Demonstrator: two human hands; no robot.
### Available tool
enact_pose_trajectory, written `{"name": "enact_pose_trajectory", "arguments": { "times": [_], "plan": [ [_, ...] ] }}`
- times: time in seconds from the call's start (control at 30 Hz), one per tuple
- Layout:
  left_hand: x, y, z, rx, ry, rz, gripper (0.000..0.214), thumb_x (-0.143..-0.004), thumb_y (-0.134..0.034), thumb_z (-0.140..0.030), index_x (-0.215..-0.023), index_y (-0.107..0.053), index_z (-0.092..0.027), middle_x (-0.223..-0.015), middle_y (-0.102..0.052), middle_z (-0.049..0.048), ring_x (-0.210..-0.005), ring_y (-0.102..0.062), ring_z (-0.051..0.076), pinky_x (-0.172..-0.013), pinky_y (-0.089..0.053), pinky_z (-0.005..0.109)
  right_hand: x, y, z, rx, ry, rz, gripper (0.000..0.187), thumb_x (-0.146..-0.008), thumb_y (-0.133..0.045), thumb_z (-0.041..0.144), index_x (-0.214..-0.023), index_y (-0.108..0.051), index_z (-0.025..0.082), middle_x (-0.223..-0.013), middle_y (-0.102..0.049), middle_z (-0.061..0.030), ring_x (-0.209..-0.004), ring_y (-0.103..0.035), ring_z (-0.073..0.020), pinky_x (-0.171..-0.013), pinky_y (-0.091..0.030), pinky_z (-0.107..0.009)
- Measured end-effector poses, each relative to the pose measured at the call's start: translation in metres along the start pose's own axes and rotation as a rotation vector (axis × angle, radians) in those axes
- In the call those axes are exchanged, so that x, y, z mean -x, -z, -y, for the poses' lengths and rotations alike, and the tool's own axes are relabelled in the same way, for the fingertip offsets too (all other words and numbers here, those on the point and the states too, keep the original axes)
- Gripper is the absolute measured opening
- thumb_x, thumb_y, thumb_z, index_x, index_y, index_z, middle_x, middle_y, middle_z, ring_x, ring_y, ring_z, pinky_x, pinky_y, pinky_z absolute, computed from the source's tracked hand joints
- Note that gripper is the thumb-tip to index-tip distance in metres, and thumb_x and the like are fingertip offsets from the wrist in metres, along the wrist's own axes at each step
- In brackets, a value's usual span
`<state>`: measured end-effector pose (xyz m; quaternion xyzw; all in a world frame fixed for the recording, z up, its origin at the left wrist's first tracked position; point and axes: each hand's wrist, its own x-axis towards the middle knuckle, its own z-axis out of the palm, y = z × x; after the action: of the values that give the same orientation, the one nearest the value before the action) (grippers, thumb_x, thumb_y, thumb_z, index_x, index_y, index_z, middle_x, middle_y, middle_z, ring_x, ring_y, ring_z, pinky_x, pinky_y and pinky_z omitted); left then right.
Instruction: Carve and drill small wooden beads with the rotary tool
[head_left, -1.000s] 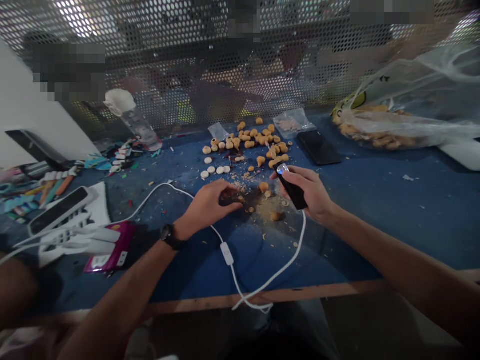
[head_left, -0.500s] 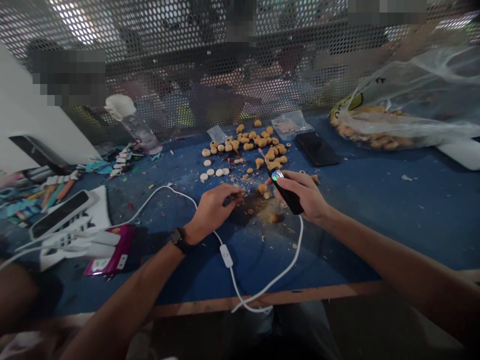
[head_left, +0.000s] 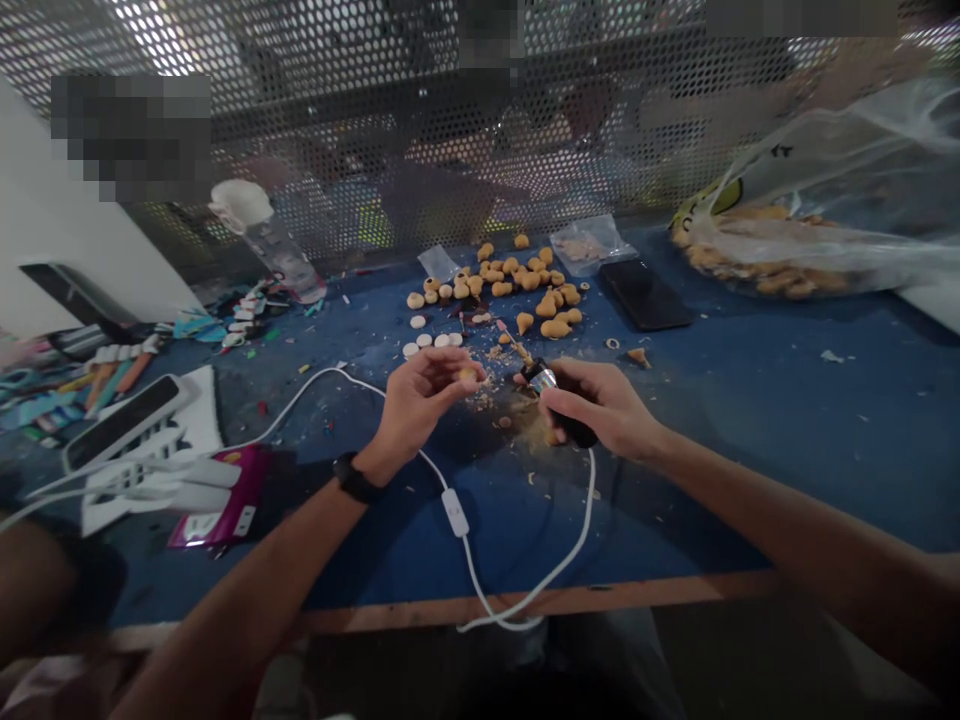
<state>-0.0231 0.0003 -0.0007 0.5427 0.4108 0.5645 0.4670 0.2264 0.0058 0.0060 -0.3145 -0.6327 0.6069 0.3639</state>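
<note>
My left hand (head_left: 426,392), with a black watch on its wrist, pinches a small tan gourd (head_left: 469,374) between thumb and fingertips. In my right hand (head_left: 600,405) is a black rotary tool (head_left: 570,415) with a silvery band and a thin bit tipped in pink. The bit points up and left, apart from the held gourd. From the tool a white cord (head_left: 589,510) loops down to an inline switch (head_left: 454,512). Beyond my hands lies a cluster of small tan gourds (head_left: 529,280), some with cut openings. White round pieces (head_left: 424,341) and shavings (head_left: 499,352) lie nearby.
At right are a dark phone (head_left: 646,295) and a clear bag of tan pieces (head_left: 780,250). A bottle (head_left: 281,255) stands by the perforated metal screen (head_left: 315,170). A power strip (head_left: 124,425) and pink packet (head_left: 244,500) lie left. Someone's arm shows at the left edge.
My left hand has risen slightly and turned, now showing a gourd in its fingertips. My right hand has moved slightly down, and the tool now tilts more to the left.
</note>
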Motion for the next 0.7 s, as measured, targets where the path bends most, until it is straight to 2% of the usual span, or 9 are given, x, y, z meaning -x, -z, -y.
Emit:
{"name": "enact_pose_trajectory", "arguments": {
  "times": [0.1, 0.2, 0.37, 0.53, 0.7],
  "plan": [
    [0.003, -0.002, 0.004, 0.046, 0.053, -0.012, 0.028, -0.07, -0.095, -0.036, -0.084, -0.078, -0.019, -0.088, -0.082, 0.0044, -0.075, -0.075, 0.013, -0.068, -0.06, 0.023, 0.002, -0.001, 0.0, 0.109, 0.071, -0.057, 0.036, -0.094, -0.071, 0.049, -0.107, -0.07, 0.016, -0.066, -0.056, 0.0043, -0.046, -0.049, -0.0069, -0.045, -0.045, -0.023],
    [0.003, -0.002, 0.007, 0.041, 0.1, -0.013, 0.029, -0.076, -0.09, -0.043, -0.089, -0.081, -0.019, -0.087, -0.081, 0.0045, -0.066, -0.07, 0.011, -0.061, -0.058, 0.023, 0.005, -0.001, 0.004, 0.309, 0.146, -0.156, 0.041, -0.095, -0.07, 0.047, -0.121, -0.074, 0.016, -0.072, -0.065, 0.0008, -0.053, -0.055, -0.01, -0.048, -0.046, -0.024],
    [-0.001, -0.002, 0.008, 0.065, 0.171, -0.015, 0.04, -0.072, -0.091, -0.051, -0.095, -0.082, -0.02, -0.091, -0.082, 0.0059, -0.071, -0.074, 0.014, -0.07, -0.062, 0.028, 0.012, 0.008, 0.012, 0.575, 0.227, -0.19, 0.037, -0.1, -0.063, 0.041, -0.127, -0.076, 0.02, -0.093, -0.079, -0.0058, -0.07, -0.07, -0.0186, -0.059, -0.053, -0.03],
    [0.0, -0.004, 0.005, 0.133, 0.207, 0.001, 0.034, -0.07, -0.094, -0.043, -0.091, -0.079, -0.02, -0.085, -0.081, 0.0036, -0.079, -0.079, 0.018, -0.079, -0.064, 0.031, 0.02, 0.021, 0.008, 0.672, 0.373, -0.184, 0.037, -0.096, -0.068, 0.031, -0.133, -0.075, 0.032, -0.106, -0.082, -0.0055, -0.086, -0.077, -0.0265, -0.069, -0.059, -0.036],
    [0.0, -0.003, 0.005, 0.156, 0.203, 0.046, 0.026, -0.077, -0.089, -0.037, -0.092, -0.075, -0.02, -0.092, -0.082, 0.0039, -0.085, -0.08, 0.018, -0.078, -0.064, 0.03, 0.024, 0.022, 0.006, 0.709, 0.519, -0.206, 0.04, -0.094, -0.073, 0.024, -0.132, -0.074, 0.034, -0.097, -0.08, -0.0042, -0.076, -0.075, -0.0221, -0.066, -0.059, -0.035]
  ]
}}
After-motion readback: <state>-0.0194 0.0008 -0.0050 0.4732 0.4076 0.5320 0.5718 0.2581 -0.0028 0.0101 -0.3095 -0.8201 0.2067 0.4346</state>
